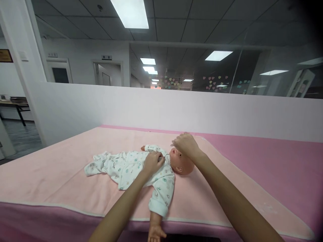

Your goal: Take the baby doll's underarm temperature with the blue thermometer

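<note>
A baby doll (180, 163) in a white patterned sleepsuit (126, 166) lies on its back on a light pink blanket (63, 168), head to the right. My left hand (152, 162) rests on the doll's chest near the collar, fingers curled and pinching the fabric. My right hand (186, 145) hovers just above the doll's forehead, fingers bent downward and together; whether anything is in them is hidden. One doll arm (156, 223) hangs over the near edge of the bed.
The blanket covers a darker pink mattress (264, 161). A white partition wall (176, 107) runs behind the bed, with glass above it. An open floor area and a desk (15, 104) lie at the far left.
</note>
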`<state>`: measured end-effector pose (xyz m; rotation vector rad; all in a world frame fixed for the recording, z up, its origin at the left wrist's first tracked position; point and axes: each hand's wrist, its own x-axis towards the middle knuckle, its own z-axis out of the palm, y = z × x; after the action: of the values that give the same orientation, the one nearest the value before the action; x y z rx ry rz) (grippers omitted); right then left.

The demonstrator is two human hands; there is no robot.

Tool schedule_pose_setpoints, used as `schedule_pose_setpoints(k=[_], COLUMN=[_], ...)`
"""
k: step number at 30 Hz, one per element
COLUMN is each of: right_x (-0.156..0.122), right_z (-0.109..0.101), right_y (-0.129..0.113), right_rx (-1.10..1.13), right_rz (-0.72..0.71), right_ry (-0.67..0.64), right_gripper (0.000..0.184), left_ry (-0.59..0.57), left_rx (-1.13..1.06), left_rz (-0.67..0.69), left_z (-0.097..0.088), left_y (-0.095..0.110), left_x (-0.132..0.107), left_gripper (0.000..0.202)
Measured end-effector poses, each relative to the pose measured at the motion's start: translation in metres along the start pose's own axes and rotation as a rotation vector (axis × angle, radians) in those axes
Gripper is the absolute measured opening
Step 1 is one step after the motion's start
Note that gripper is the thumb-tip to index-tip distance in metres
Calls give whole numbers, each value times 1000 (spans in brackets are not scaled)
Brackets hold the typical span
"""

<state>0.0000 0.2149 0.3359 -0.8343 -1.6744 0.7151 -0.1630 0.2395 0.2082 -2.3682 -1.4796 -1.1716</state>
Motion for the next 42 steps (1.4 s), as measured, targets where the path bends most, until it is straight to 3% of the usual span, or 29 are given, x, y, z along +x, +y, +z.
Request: schedule_pose_setpoints(k=[3, 6, 11, 16, 19, 22, 27, 32, 37, 42], right_x=[-14, -22, -35, -49, -65, -81, -82, -89, -116, -132], right_z=[9, 2, 0, 17, 11, 4, 19, 26, 22, 9], right_y=[9, 9, -5, -32, -49, -49, -21, 18, 79, 117], right_rx=[-38, -222, -360, -294, -158, -71, -239, -319, -615, -730], right_rz=[5, -77, -199, -266, -297, -249, -103, -38, -46, 19], right_ry=[15, 140, 217, 207, 281, 382, 261, 334, -16, -141], right_gripper=[52, 55, 37, 46, 54, 60, 47, 36, 31, 29], left_ry=[-14, -24, -17, -11, -5, -8, -2, -1, -7, -36], left_rx=[-8, -16, -15, 6, 15, 29, 29, 21, 34, 86], left_rz=[-1, 7, 15, 25, 34, 44, 35, 59, 80, 91], left_z=[0, 0, -1, 0, 1, 1, 1, 1, 0, 0], left_y=[0, 0, 0, 0, -1, -1, -1, -2, 0, 1], left_x=[1, 2, 1, 1, 1, 1, 0, -1, 0, 1], left_gripper=[18, 20, 22, 19, 18, 17, 17, 12, 8, 8])
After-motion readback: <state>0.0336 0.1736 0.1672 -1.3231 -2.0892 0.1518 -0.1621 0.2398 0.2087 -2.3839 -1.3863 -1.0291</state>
